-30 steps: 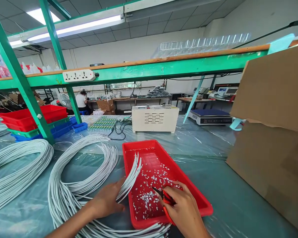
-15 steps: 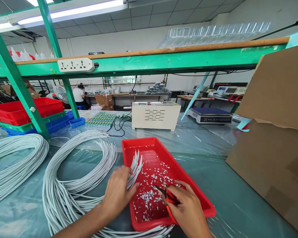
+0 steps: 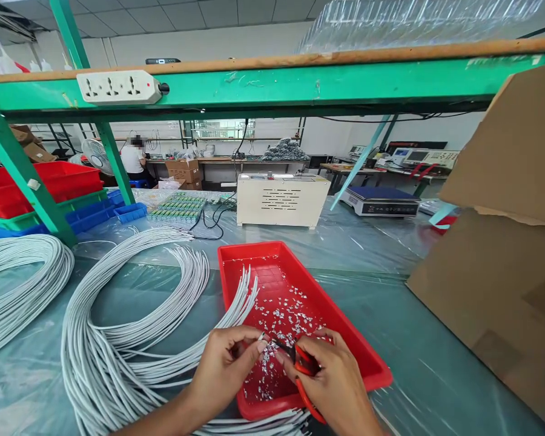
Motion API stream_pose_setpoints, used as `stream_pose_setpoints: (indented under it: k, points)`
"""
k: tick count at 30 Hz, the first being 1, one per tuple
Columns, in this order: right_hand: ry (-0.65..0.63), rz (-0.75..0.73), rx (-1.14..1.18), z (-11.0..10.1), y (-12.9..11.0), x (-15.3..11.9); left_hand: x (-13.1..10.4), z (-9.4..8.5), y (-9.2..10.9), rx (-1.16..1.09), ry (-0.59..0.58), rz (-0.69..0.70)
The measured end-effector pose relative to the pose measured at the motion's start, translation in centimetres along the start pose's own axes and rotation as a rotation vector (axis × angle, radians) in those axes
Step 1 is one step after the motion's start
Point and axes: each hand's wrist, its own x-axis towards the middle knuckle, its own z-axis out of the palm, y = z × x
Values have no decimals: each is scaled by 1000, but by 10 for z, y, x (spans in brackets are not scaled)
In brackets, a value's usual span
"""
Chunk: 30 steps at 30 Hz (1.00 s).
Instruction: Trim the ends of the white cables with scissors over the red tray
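Over the near part of a red tray [image 3: 384, 378], my left hand [image 3: 227, 369] pinches the end of a white cable [image 3: 263, 339] between thumb and forefinger. My right hand [image 3: 340, 378] is closed round a pair of wire cutters [image 3: 309, 401] with orange-red handles and dark jaws. The jaws point left and meet the cable end at my left fingertips; whether they are closed on it I cannot tell. Small silvery scraps [image 3: 295, 315] lie scattered in the tray. A coiled bundle of white cables [image 3: 91, 357] lies to the left, some ends resting over the tray's left rim.
Another cable coil [image 3: 36, 290] lies far left, near stacked plastic trays [image 3: 49, 188]. Behind the red tray stands a cream machine [image 3: 281, 200], with a scale [image 3: 381, 203] to its right. Cardboard [image 3: 504, 266] borders the right side. A green shelf beam [image 3: 263, 85] crosses above.
My left hand has left the loose cable ends over the tray and now pinches one cable end. The cutters' jaws have come to it. The view has shifted slightly.
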Motion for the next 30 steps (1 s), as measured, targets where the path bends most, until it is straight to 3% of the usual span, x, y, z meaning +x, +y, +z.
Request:
stream_pose_setpoints:
  k: [4, 23, 30]
  points:
    - [-28, -5, 32, 2, -1, -2, 1, -3, 0, -77, -35, -12]
    - [-79, -57, 58, -1, -9, -3, -2, -11, 10, 89, -210, 142]
    - [-64, -88, 41, -4, -9, -3, 1, -16, 7, -17, -260, 27]
